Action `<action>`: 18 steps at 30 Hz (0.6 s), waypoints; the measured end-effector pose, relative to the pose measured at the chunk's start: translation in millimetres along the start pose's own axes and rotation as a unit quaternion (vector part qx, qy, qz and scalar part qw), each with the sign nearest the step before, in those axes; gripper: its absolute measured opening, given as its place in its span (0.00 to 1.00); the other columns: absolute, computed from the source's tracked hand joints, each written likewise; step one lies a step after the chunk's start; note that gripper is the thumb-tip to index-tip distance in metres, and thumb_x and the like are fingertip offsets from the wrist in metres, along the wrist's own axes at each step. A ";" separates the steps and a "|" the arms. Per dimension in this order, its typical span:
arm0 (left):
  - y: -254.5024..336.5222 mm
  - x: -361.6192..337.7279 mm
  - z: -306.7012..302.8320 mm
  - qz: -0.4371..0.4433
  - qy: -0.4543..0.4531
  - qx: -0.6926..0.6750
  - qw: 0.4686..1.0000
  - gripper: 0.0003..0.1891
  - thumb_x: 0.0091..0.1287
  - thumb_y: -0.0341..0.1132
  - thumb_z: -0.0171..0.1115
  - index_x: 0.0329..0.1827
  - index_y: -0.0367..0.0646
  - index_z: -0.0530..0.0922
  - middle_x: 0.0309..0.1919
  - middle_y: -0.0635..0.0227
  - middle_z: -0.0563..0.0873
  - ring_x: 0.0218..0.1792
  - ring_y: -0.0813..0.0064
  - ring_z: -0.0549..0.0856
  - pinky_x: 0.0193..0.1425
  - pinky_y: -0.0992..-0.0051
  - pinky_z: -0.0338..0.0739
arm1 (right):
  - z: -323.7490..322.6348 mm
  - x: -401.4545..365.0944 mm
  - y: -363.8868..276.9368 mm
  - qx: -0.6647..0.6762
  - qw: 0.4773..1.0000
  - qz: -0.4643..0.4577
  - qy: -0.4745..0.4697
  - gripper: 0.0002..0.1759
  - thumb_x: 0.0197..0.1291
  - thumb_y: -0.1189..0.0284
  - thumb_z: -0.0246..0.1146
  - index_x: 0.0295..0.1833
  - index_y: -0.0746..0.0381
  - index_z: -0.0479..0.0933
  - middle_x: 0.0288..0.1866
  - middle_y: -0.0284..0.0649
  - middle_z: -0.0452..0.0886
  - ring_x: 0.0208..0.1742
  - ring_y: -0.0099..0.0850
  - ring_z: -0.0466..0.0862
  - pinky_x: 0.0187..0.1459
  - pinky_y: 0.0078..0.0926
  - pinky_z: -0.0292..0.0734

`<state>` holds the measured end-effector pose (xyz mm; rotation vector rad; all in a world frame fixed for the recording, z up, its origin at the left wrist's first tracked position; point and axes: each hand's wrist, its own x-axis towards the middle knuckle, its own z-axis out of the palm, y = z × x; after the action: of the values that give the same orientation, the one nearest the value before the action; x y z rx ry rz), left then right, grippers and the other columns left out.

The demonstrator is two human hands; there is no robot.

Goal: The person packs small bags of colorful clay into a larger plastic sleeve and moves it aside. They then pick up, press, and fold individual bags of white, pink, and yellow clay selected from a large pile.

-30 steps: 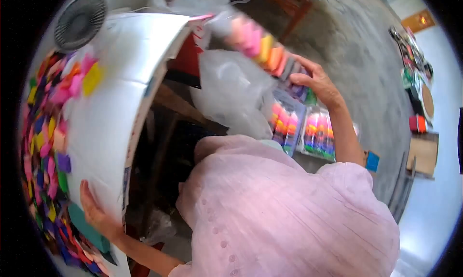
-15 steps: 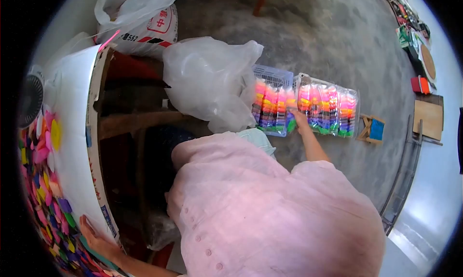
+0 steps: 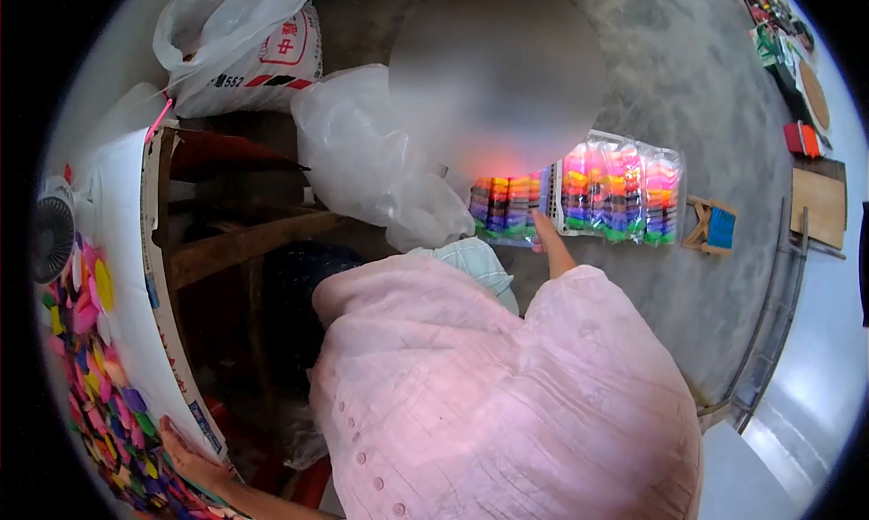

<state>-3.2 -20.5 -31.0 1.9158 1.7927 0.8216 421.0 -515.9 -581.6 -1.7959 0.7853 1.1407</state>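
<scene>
Concrete floor: runs beyond the right fingers and out past their right side.
Pink shirt: the wearer's own; fills the view nearer than the right fingers. Loose cloth lies close to that forearm; judged worth keeping off the wrappers.
White tabletop: under the left fingers, extending ahead of them.
Clear plastic bag: left of the right fingers and a little farther out, just beside the left packs. A loose film edge could snag on a pack; a clear path on that side seems wise.
Printed sack: farther out and left of the right fingers, beyond the bag.
Right packs: clear-wrapped, striped in bright colours, side by side just right of the right fingers.
Left packs: similar stripes, immediately left of the right fingers; far ends lost in blur. They probably flex, so support along the length, with edges lined up on the neighbours, should keep the rows tidy.
Fan: well ahead of the left fingers, at the table's far left.
Low stool: blue-topped, right of the right fingers, past the right packs.
Left hand: at the table edge, fingers extended and loosely spread, nothing seen in them. A steady brace, in judgement, for a long reach.
Right hand: at the packs' near edge, between both groups. Cannot tell whether its fingers grip or merely touch; a light, flat hold would suit soft wrapping.
Coloured pieces: many, small, heaped left of and ahead of the left fingers.
</scene>
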 end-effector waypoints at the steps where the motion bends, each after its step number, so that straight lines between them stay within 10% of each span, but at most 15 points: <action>1: 1.6 -1.2 0.7 0.003 0.002 -0.001 1.000 0.26 0.78 0.50 0.44 0.68 0.42 0.74 0.67 0.62 0.75 0.67 0.61 0.73 0.71 0.62 0.66 | 1.9 -4.5 12.2 0.022 0.999 -0.025 0.032 0.39 0.62 0.37 0.55 0.75 0.41 0.60 0.70 0.42 0.67 0.58 0.52 0.73 0.47 0.57 0.76; 10: -1.7 -3.7 -2.9 0.093 -0.016 0.068 0.993 0.24 0.78 0.48 0.46 0.66 0.41 0.75 0.66 0.61 0.76 0.67 0.62 0.73 0.71 0.63 0.66 | 43.6 -31.8 26.5 -0.091 0.995 -0.001 0.038 0.26 0.64 0.50 0.61 0.63 0.51 0.75 0.46 0.38 0.82 0.33 0.34 0.83 0.31 0.39 0.79; 17: -29.1 10.5 -4.8 0.120 -0.011 0.021 0.993 0.19 0.76 0.36 0.52 0.61 0.31 0.77 0.63 0.60 0.78 0.64 0.64 0.75 0.69 0.69 0.67 | 111.8 -70.3 -82.5 -0.186 0.895 -0.393 0.103 0.26 0.68 0.51 0.55 0.49 0.64 0.80 0.43 0.53 0.84 0.49 0.53 0.82 0.50 0.44 0.76; 18: -9.3 4.1 4.1 0.010 0.022 -0.101 0.995 0.17 0.75 0.33 0.52 0.60 0.31 0.77 0.64 0.59 0.78 0.63 0.64 0.76 0.69 0.70 0.67 | 124.3 -87.5 -104.4 -0.181 0.878 -0.431 0.101 0.25 0.68 0.52 0.55 0.49 0.64 0.80 0.43 0.52 0.84 0.48 0.53 0.83 0.50 0.44 0.76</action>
<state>-7.5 -15.0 -39.4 1.8016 1.6478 1.0189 426.0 -352.8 -495.7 -2.2395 -0.1855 0.5115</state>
